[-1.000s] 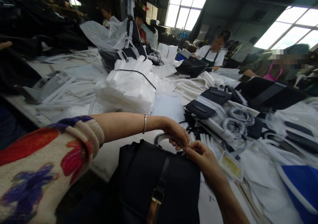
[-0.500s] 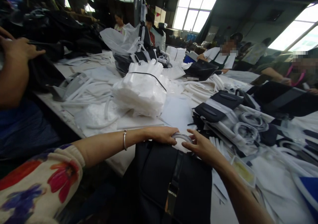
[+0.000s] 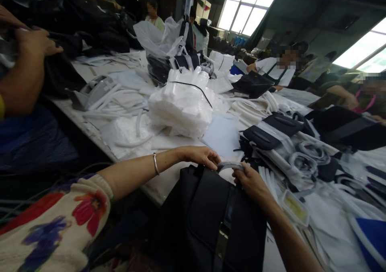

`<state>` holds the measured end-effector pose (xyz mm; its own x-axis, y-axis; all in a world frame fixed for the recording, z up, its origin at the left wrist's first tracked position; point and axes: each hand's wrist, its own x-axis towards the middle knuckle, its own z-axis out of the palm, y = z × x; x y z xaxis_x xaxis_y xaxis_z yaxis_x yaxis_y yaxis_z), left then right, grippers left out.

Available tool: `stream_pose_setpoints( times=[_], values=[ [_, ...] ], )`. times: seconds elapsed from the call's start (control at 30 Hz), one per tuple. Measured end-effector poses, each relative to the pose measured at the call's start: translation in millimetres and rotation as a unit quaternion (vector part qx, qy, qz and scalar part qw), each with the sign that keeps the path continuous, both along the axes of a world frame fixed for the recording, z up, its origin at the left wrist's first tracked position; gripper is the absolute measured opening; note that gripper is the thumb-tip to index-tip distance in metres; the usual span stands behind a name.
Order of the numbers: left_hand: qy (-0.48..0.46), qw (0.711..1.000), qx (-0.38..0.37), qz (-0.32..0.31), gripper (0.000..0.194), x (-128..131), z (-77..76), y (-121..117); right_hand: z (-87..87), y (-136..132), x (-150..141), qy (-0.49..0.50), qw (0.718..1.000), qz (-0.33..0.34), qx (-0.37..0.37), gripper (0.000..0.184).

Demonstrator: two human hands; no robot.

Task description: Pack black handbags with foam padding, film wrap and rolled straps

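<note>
A black bag (image 3: 211, 211) with a dark strap and a brass buckle down its front stands at the table's near edge in front of me. Its top handle (image 3: 229, 166) is wrapped in grey-white plastic. My left hand (image 3: 200, 156) curls over the left end of that handle, a silver bangle on the wrist. My right hand (image 3: 251, 182) grips the handle's right end, fingers closed around it.
A white bundle of foam sheets (image 3: 183, 103) lies just beyond the bag. Black bag parts and coiled wrapped handles (image 3: 301, 159) crowd the right. A small tray (image 3: 294, 207) sits by my right wrist. Another person's hand (image 3: 28, 58) works at far left; others sit across the table.
My right hand went from open fingers beside the handle to a closed grip on its right end. The view has shifted, so the bag and both hands sit slightly further right.
</note>
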<state>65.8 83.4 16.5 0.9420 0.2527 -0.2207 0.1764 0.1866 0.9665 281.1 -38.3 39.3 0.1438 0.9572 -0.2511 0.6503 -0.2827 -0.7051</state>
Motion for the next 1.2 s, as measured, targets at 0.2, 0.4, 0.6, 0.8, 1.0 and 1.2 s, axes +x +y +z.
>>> stream_pose_setpoints(
  times=[0.2, 0.4, 0.6, 0.8, 1.0, 1.2],
  values=[
    [-0.038, 0.999, -0.016, -0.010, 0.025, 9, -9.4, -2, 2.0, 1, -1, 0.039, 0.999, -0.001, 0.005, 0.024],
    [-0.043, 0.997, -0.038, -0.046, 0.034, 12, 3.6, 4, 5.1, 2, -1, 0.017, 1.000, -0.003, 0.016, 0.024],
    [-0.017, 0.994, -0.104, 0.005, 0.042, 27, 9.2, -2, 8.4, 3, -6, -0.015, 0.999, -0.011, 0.042, 0.021],
    [-0.007, 0.982, -0.191, 0.016, 0.058, 33, -0.7, -7, -2.5, 5, -3, -0.017, 0.999, -0.023, 0.041, 0.018],
    [0.045, 0.989, -0.022, 0.138, 0.061, -7, 10.0, -8, 17.4, -24, 39, -0.004, 0.994, -0.058, 0.089, 0.056],
    [0.079, 0.974, -0.007, 0.210, 0.065, -98, 14.4, -52, 18.4, -122, 51, 0.111, 0.970, -0.213, 0.028, 0.076]
  ],
)
